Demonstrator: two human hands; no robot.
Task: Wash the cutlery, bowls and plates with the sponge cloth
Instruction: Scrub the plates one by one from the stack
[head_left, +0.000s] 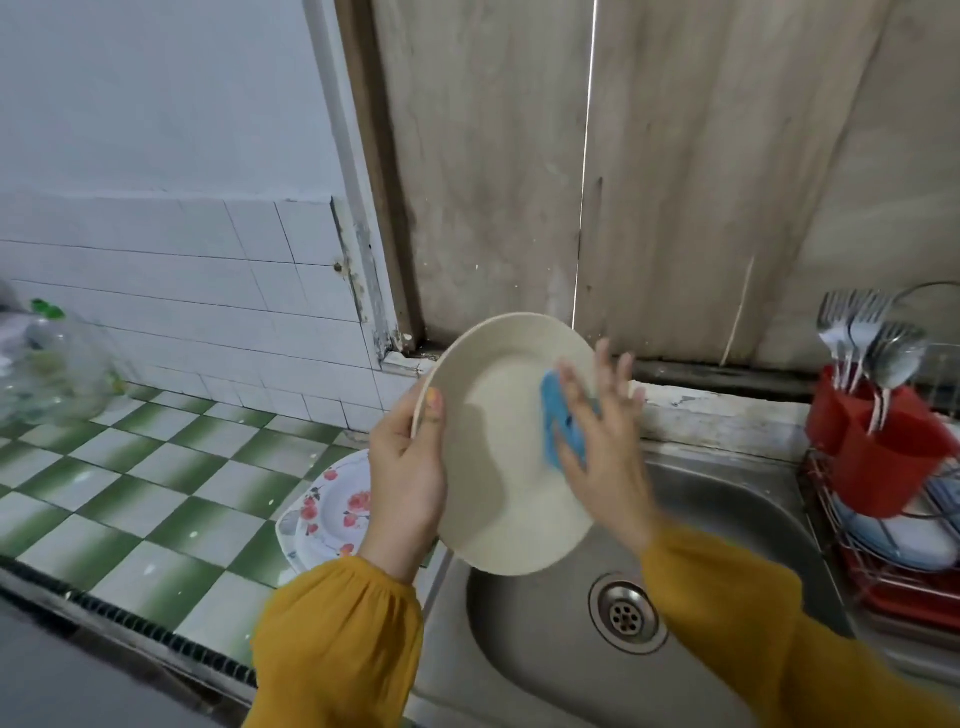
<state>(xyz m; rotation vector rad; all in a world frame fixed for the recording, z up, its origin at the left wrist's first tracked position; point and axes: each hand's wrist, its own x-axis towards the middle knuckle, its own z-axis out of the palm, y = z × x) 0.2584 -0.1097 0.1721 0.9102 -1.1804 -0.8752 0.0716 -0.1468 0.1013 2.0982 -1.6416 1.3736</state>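
2 grips work above the sink (737, 525): left grip (405, 467) curled round the left rim of the tilted cream plate (498, 483), its face turned toward the right grip (605, 441), whose straight, spread fingers press the blue sponge cloth (555, 410) against it.

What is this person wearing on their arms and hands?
The left sleeve, gathered at the cuff, and right sleeve are loose mustard-yellow fabric. The left hand and right hand are bare, no gloves. The left thumbnail looks painted yellow and pink.

Plate (498, 467) above sink (545, 649), sponge cloth (558, 415) on its face — plate stack (332, 509) on counter (130, 493) L, cutlery holder (883, 447) in rack (883, 587) R
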